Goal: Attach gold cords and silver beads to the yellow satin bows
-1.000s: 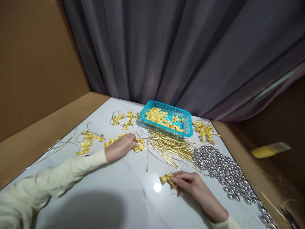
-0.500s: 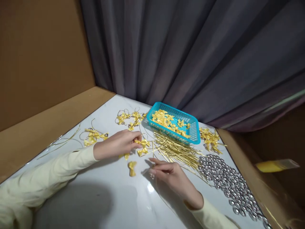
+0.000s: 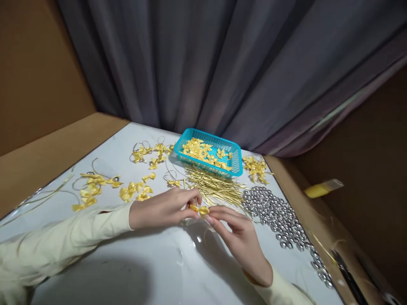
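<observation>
A small yellow ribbon bow is pinched between both hands above the white table. My left hand grips its left end with thumb and curled fingers. From the other side, my right hand closes thumb and fingertips on the bow's right end. Whether a wire or bell is also between the fingers is hidden. Just beyond the hands lies a pile of gold wire ties. Left of them, several loose yellow bows rest on the table.
A turquoise basket holding yellow bows stands at the back. Silver beads spread along the right side. Bow clusters with wire lie at left, another bow pile at back right. A yellow-filled tube is beyond the right edge.
The camera view has shifted, moving the table contents leftward. My left hand has come away from the bows at left, and both hands have met on one bow.
</observation>
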The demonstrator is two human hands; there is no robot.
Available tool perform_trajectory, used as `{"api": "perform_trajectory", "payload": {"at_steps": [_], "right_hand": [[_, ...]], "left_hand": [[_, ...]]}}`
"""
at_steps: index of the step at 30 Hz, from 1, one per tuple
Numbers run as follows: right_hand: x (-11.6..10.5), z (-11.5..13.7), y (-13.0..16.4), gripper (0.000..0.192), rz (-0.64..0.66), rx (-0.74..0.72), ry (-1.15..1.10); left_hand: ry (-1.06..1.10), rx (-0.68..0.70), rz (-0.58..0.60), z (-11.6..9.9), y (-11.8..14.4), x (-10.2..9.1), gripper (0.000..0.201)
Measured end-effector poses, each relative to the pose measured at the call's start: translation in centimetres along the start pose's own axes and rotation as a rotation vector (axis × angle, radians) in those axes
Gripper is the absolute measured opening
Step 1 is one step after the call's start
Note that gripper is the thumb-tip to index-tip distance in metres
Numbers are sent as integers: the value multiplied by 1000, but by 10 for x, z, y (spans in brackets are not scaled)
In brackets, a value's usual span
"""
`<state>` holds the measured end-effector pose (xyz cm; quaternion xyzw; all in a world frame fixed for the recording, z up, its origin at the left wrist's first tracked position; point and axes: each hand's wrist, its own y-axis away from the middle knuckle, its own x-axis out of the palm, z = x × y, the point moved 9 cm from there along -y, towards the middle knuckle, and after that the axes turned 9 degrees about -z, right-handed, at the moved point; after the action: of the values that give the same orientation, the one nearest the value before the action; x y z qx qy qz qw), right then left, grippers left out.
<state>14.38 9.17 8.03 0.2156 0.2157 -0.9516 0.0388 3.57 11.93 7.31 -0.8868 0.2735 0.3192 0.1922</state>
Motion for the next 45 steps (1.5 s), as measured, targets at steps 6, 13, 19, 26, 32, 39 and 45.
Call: {"api": "perform_trajectory", "payload": {"at_steps": [6,13,19,26,32,39,45], "right_hand": [[-26,2,31,27,-256,-456,400],[21,-1,50,26,-25,-655,645],[26,-9,47,22,64,-544,586],[1,-18,39,20,-70,-329,228],[-11,-47,34,19,-167,-24,215],[-4,-52,36,16,-92,16,220],[-2,-49,38,21,-64,-51,348]], "left_hand": [[281,-248,-170,31,-4,27,32],[796,-454,-37,47,4,85,35],[903,-558,-56,56,7,87,33],[985,-607,-67,58,8,87,29],[963,-610,-55,61,7,84,31],[866,-530,17,58,7,87,25],[917,-562,45,55,8,87,24]]}}
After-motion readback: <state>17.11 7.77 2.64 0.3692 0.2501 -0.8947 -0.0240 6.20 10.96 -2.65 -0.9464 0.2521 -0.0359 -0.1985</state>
